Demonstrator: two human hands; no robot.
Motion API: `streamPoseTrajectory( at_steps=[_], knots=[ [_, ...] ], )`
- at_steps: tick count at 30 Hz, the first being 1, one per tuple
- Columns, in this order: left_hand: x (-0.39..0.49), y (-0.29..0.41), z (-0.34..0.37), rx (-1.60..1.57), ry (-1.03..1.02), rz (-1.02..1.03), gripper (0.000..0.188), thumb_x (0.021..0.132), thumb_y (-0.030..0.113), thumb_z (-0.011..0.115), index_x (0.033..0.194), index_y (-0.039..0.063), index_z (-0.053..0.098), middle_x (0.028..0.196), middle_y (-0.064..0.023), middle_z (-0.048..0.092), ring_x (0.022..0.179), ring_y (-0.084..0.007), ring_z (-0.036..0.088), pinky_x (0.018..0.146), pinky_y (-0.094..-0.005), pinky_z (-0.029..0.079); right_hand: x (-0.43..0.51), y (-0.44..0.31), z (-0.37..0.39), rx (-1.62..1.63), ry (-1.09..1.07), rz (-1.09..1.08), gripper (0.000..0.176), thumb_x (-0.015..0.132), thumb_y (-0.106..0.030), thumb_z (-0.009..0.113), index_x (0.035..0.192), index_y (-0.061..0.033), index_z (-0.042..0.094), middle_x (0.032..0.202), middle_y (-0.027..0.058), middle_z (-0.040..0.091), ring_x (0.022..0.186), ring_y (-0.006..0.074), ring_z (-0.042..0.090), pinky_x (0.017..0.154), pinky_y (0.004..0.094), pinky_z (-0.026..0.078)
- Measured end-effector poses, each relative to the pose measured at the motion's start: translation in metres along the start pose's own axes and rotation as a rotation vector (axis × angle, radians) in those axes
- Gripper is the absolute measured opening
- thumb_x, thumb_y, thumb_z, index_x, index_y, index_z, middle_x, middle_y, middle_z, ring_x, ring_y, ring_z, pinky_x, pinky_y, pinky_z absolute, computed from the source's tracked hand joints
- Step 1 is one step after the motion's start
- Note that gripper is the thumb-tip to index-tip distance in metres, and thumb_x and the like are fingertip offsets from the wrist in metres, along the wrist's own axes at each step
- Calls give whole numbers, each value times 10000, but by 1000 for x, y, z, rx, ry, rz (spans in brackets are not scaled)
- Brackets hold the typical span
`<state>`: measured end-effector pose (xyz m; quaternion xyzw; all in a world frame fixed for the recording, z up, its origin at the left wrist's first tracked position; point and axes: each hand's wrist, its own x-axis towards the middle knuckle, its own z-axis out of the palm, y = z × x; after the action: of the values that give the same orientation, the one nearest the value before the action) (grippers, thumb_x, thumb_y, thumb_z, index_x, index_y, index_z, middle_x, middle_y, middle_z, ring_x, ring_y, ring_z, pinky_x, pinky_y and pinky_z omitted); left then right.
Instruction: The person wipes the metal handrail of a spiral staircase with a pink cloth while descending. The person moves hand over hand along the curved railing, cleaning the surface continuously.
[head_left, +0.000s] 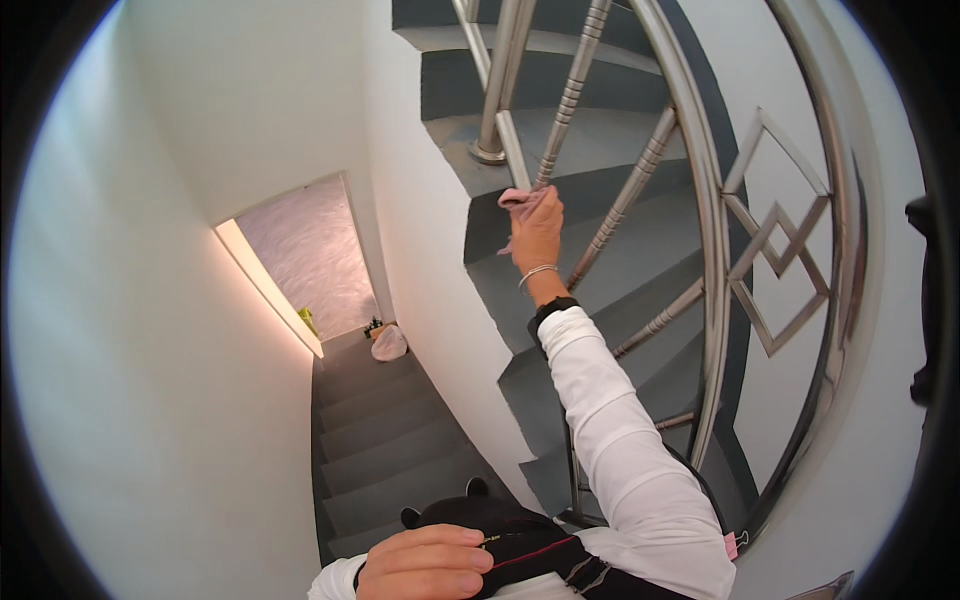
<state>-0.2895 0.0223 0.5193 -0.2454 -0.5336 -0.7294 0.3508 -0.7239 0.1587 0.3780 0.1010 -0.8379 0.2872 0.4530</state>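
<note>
My right hand (537, 225) reaches forward and grips a folded pink cloth (523, 199), which wraps the lower end of a ringed stainless steel baluster (574, 97). The cloth also touches the end of a plain square metal bar (513, 150) beside it. A thin bracelet circles my right wrist, above the white sleeve's dark cuff. My left hand (427, 562) lies before my body at the bottom edge, over black clothing or a bag with a red line. Its fingers lie side by side, lightly bent; the palm is hidden, so whether it holds anything cannot be seen.
Grey stairs (390, 450) descend to a lit doorway (307, 255), with a white plastic bag (389, 343) at the bottom. Upper steps (600, 135) rise behind the railing. A curved metal handrail (847, 225) with diamond-shaped ornaments (780, 232) runs along the right.
</note>
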Motion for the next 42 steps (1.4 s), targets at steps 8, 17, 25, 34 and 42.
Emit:
streamPoseTrajectory(
  at_steps=[8, 17, 25, 34, 42],
  knots=[
    [-14, 32, 8, -59, 43, 27, 270, 892, 203, 600, 859, -64, 616, 824, -275, 665, 770, -382, 665, 772, -513, 529, -68, -1, -45, -710, -400, -187, 571, 890, -127, 502, 1417, 8, 332, 1260, 241, 460, 1112, 369, 451, 982, 457, 376],
    [-25, 61, 2, -123, -1, 87, 316, 919, 257, 562, 881, -55, 604, 853, -266, 659, 788, -367, 660, 781, -506, 529, -70, -42, -114, -795, -677, -460, 374, 850, -126, 550, 1219, -80, 511, 1195, 224, 502, 1038, 354, 536, 881, 396, 462],
    [-25, 64, -3, -213, -26, 61, 335, 922, 280, 555, 880, -50, 598, 847, -266, 659, 785, -367, 659, 781, -506, 529, 82, -125, -248, -445, 144, -688, 453, 764, -118, 638, 1208, -116, 547, 1283, 64, 532, 1195, 341, 489, 1013, 426, 417],
    [-22, 60, -7, -313, -153, 0, 332, 921, 280, 553, 876, -46, 595, 845, -264, 659, 789, -374, 661, 783, -513, 528, 77, -89, -308, -505, 92, -522, 554, 721, -34, 663, 1265, -71, 565, 1349, 82, 536, 1263, 321, 461, 1044, 425, 399],
    [-16, 56, -18, -319, -258, 2, 392, 924, 334, 533, 868, -48, 598, 848, -266, 659, 795, -383, 659, 784, -524, 522, -45, -56, -346, -526, 24, -157, 563, 770, -26, 607, 1324, -89, 528, 1325, 102, 541, 1228, 340, 499, 1000, 422, 431]
  ],
)
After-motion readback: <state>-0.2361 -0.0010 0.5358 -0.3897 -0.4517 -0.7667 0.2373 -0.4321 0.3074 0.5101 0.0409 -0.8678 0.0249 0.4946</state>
